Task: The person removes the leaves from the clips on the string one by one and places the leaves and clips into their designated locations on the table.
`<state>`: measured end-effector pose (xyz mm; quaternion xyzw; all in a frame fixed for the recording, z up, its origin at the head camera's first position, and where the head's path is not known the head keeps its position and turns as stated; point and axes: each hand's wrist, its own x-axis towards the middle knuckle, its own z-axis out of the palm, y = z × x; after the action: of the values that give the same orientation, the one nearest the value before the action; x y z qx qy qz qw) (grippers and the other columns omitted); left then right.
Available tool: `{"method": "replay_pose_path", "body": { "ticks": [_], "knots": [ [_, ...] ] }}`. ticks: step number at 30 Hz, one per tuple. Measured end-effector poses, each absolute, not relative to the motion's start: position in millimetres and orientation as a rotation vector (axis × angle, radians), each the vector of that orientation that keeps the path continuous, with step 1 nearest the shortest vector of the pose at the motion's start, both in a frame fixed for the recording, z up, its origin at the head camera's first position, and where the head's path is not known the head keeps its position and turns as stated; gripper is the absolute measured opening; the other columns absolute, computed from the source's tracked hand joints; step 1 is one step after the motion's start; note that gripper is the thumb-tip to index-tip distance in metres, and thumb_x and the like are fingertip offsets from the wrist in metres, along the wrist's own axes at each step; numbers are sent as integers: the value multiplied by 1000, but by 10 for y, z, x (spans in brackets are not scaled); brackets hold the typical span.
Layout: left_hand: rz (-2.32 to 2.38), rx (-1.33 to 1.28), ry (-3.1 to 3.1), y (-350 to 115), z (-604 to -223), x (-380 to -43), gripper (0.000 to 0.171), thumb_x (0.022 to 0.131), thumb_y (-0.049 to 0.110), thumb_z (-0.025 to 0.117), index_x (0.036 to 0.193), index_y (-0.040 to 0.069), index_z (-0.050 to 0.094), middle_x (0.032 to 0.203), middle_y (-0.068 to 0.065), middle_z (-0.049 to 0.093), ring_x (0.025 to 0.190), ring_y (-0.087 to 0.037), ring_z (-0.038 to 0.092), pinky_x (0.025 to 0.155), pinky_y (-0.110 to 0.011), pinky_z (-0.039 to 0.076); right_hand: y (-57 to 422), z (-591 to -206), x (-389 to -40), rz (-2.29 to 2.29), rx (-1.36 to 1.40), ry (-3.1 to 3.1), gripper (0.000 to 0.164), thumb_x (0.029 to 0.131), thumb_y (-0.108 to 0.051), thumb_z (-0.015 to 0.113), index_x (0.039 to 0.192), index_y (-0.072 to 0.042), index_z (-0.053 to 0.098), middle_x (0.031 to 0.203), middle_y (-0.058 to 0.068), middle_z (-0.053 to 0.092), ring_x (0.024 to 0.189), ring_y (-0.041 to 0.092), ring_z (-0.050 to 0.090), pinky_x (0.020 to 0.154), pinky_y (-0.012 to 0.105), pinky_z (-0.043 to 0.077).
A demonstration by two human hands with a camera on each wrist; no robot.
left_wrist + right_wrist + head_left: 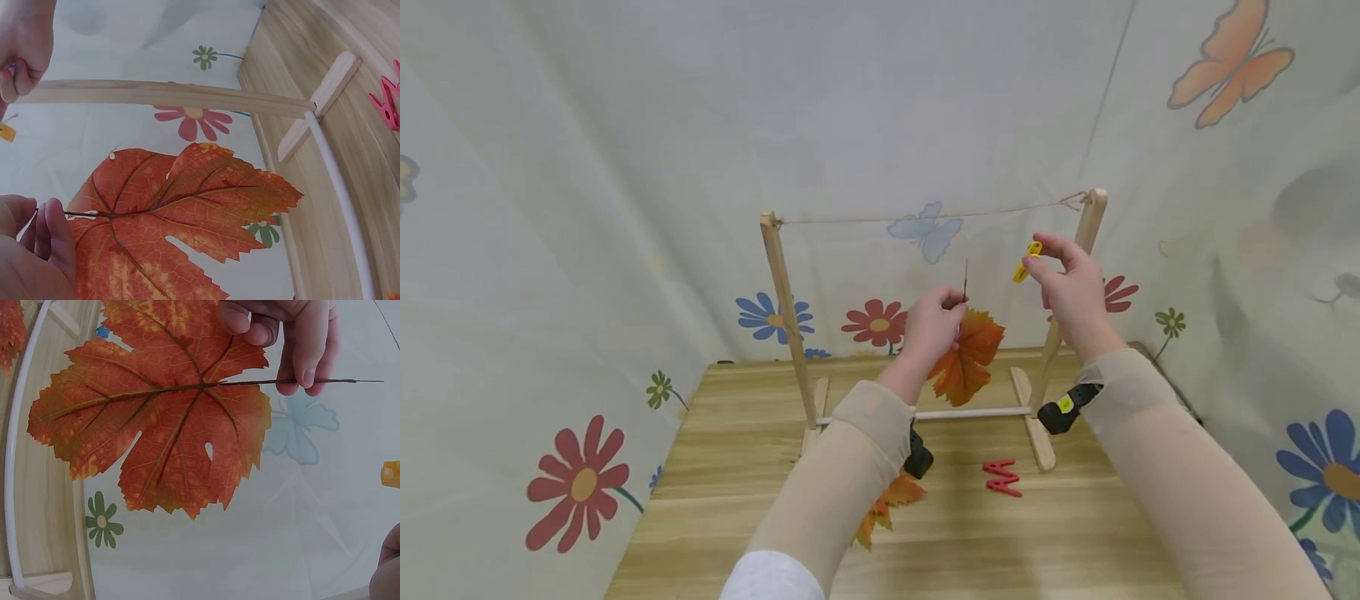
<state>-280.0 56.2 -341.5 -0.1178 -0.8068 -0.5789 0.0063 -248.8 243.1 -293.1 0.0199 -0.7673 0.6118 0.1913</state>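
Note:
My left hand (934, 325) pinches the thin dark stem of an orange-red artificial maple leaf (169, 412), which hangs below the fingers with the stem tip pointing up. To its right, my right hand (1071, 287) holds a small yellow clothespin (1027, 262) between thumb and fingers. Both hands are below a thin twine (880, 219) strung between the two posts of a wooden frame (784, 308), and neither touches it. In the right wrist view only the end of the clothespin shows at the right edge.
Two red clothespins (1002, 477) lie on the wooden table (700, 517) in front of the frame's right foot. A second orange leaf (891, 504) lies partly hidden under my left forearm. A white rod (973, 413) joins the frame's feet. Printed fabric walls surround the table.

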Motion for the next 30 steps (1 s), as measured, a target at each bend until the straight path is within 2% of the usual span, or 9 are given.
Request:
{"method": "replay_pose_path", "body": {
  "ticks": [14,20,30],
  "knots": [
    [-1849,-312,-2511,456,-3645,-2795,14,93,23,59,104,15,65,92,2,61,51,-16,52,52,-27,52,2416,-3149,-2459,1780,36,-2147,42,92,-28,60,130,-11,48,125,3,48,46,11,35,46,21,36],
    [-1884,-231,-2489,400,-3781,-2812,15,93,22,58,106,21,63,89,2,59,49,-18,52,49,-31,52,2402,-3264,-2475,1809,8,-2149,42,92,-26,60,129,-9,47,127,6,49,47,8,35,47,19,37],
    [-1916,-218,-2473,264,-4011,-2824,6,92,18,60,98,17,63,88,-2,59,48,-18,50,49,-35,52,2438,-3512,-2490,1852,-21,-2144,43,92,-23,60,128,-5,46,120,5,49,47,8,37,44,21,36]
  ]
}}
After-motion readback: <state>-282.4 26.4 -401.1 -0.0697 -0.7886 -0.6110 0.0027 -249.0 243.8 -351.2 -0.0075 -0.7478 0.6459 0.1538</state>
